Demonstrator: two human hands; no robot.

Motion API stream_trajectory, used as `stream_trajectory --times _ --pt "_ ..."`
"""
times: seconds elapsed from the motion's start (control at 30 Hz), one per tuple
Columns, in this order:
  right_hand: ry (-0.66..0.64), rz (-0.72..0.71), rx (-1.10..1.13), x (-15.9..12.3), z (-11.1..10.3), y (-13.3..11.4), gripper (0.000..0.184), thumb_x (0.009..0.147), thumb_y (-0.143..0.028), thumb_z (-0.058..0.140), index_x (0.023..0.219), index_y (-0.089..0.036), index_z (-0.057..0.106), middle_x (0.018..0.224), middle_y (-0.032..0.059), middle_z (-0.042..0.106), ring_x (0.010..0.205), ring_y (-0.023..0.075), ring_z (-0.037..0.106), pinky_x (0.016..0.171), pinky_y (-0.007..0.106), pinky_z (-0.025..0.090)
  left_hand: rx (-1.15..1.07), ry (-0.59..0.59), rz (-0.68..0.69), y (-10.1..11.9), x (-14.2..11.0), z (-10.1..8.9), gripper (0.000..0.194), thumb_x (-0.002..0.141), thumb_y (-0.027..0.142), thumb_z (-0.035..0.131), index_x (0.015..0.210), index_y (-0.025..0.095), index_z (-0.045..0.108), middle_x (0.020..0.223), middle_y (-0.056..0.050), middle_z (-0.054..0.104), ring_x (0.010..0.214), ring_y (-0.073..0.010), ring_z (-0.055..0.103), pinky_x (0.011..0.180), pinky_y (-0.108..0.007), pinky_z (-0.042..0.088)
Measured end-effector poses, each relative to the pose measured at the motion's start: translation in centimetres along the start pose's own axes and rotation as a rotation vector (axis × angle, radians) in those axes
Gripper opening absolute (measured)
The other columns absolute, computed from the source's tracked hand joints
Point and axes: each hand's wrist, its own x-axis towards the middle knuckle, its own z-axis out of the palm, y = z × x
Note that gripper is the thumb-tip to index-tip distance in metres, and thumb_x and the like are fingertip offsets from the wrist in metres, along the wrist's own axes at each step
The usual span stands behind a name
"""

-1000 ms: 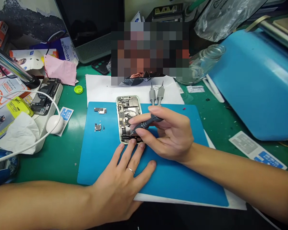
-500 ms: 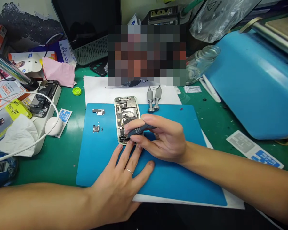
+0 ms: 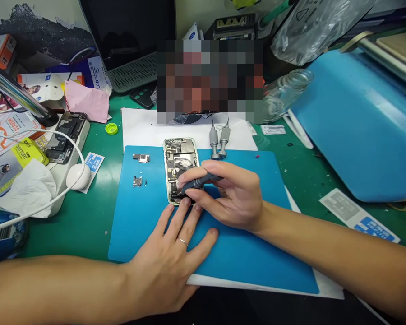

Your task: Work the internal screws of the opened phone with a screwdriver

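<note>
An opened smartphone lies on the blue mat, its battery and circuit parts bare. My left hand rests flat with spread fingers, the fingertips at the phone's lower edge. Over the phone's lower right part, my right hand grips a dark grey screwdriver between thumb and fingers. Its tip is hard to make out. Left of the phone are a small metal bracket, a second small metal part and tiny bits beside it.
Two grey screwdrivers are at the mat's far edge. Boxes, a tissue and a white cable with a round puck crowd the left side. A glass jar and a large blue panel occupy the right.
The whole view has shifted slightly. Both hands keep nearly the same pose at the phone, and the screwdriver stays in my right hand.
</note>
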Motion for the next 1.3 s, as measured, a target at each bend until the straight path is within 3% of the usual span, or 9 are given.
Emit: stream_trajectory --times 0.47,0.67,0.9,1.1,1.3 --pt "0.02 0.024 -0.021 -0.2 0.0 0.1 0.075 0.083 0.0 0.065 0.147 -0.028 0.039 0.102 0.0035 0.07 0.09 0.0147 0.071 0.072 0.024 0.066 -0.004 -0.003 0.005 0.0 0.1 -0.2 0.083 0.09 0.051 0.058 0.154 0.013 0.022 0.161 -0.032 0.014 0.152 -0.0466 0.008 0.12 -0.059 0.007" --pt "0.025 0.006 -0.061 -0.1 0.0 0.1 0.071 0.086 -0.004 0.065 0.147 -0.029 0.038 0.102 0.004 0.069 0.088 0.014 0.071 0.069 0.023 0.066 0.03 0.01 0.002 -0.1 0.0 0.0 0.084 0.09 0.054 0.056 0.155 0.014 0.022 0.161 -0.031 0.016 0.151 -0.0473 0.011 0.119 -0.058 0.004" --pt "0.046 -0.054 -0.095 0.0 0.2 0.3 0.072 0.087 -0.005 0.063 0.149 -0.028 0.035 0.102 0.0052 0.069 0.086 0.0152 0.072 0.066 0.023 0.066 0.21 0.099 -0.04 0.7 -0.5 0.4 0.082 0.093 0.055 0.05 0.156 0.01 0.023 0.16 -0.029 0.023 0.152 -0.0434 0.012 0.119 -0.052 -0.008" --pt "0.006 -0.005 -0.1 0.0 0.1 0.0 0.064 0.088 -0.004 0.062 0.144 -0.024 0.039 0.099 0.0044 0.067 0.085 0.0133 0.07 0.068 0.023 0.065 0.201 0.106 -0.093 0.6 -0.5 0.7 0.088 0.09 0.062 0.051 0.157 0.013 0.022 0.162 -0.029 0.017 0.151 -0.0491 0.009 0.118 -0.057 -0.007" --pt "0.022 -0.041 -0.055 -0.2 0.4 0.2 0.072 0.087 -0.001 0.061 0.15 -0.024 0.033 0.103 0.0057 0.066 0.089 0.0137 0.07 0.069 0.025 0.067 0.14 0.09 -0.107 0.5 -0.3 1.0 0.089 0.089 0.062 0.051 0.158 0.016 0.019 0.163 -0.026 0.012 0.151 -0.05 0.002 0.117 -0.061 -0.005"
